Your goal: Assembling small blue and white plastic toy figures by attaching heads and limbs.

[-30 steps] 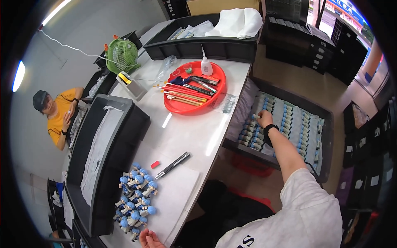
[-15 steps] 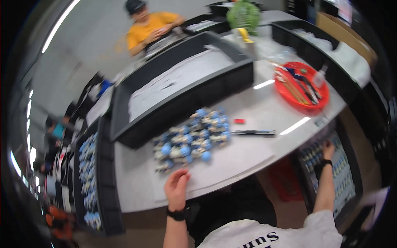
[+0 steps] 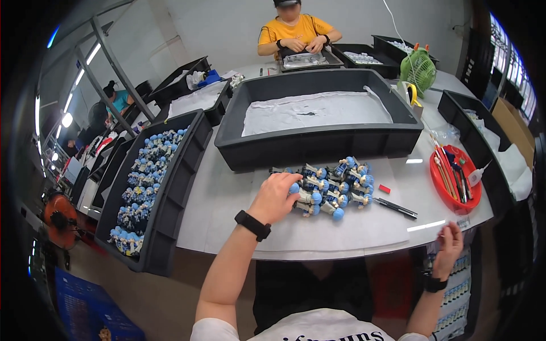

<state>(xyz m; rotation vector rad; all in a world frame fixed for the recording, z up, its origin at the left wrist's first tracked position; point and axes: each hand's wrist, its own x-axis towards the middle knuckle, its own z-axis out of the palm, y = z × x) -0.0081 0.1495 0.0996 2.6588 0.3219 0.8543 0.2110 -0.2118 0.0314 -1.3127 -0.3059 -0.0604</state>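
A cluster of small blue-haired figurines (image 3: 331,192) lies on white sheeting in the middle of the table. At its left end my left hand (image 3: 274,199) has its thumb and fingers closed around one figurine (image 3: 294,188); most of that figurine is hidden by the hand. My right hand (image 3: 450,247) is raised by the table's right front edge, fingers loosely bent and somewhat apart, slightly blurred, with nothing visible in it. Below it, a tray (image 3: 455,295) of figurines in rows is partly covered by my forearm.
Beyond the cluster stands a large black bin (image 3: 318,140) lined with white cloth. Another black bin (image 3: 170,227) full of figurines is at left. A red eraser-like block (image 3: 384,188), black pens (image 3: 396,208), a red bowl (image 3: 452,200) of brushes and a green fan (image 3: 418,71) lie rightward. Opposite, a person (image 3: 298,34) works.
My head view has swung, levelling the table. My left hand has gone from the near side of the cluster onto a figurine. My right hand has risen from the lower tray to the table edge.
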